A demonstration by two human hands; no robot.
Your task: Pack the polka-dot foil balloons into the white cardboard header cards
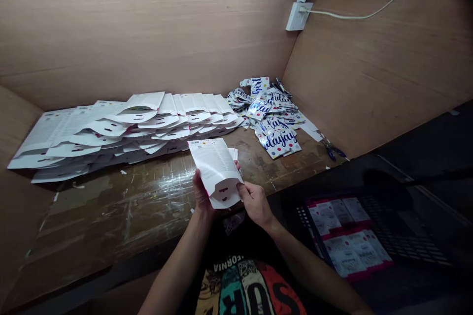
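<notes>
White paper makes the packet (218, 165) which the person holds in front of the body, above the near edge of the brown tabletop (166, 184). From where I stand, the left hand (203, 194) is closed around it, thumb at the left edge and fingertips showing past the far edge, probably so that it carries the weight. The right hand (256, 204) is narrow, pinching the right side near the slotted end. This end is turned toward the person, I think because the mouth is then easy to see and reach. A small white piece shows behind the packet; I cannot tell what it is. Similar packets (158, 123) lie overlapping along the back panel (148, 24), slotted ends forward, perhaps for quick taking. Beside them, to the right, is a loose heap of folded printed pieces (275, 123), also near. A blue-handled tool (332, 151) rests apart, at the right panel.
</notes>
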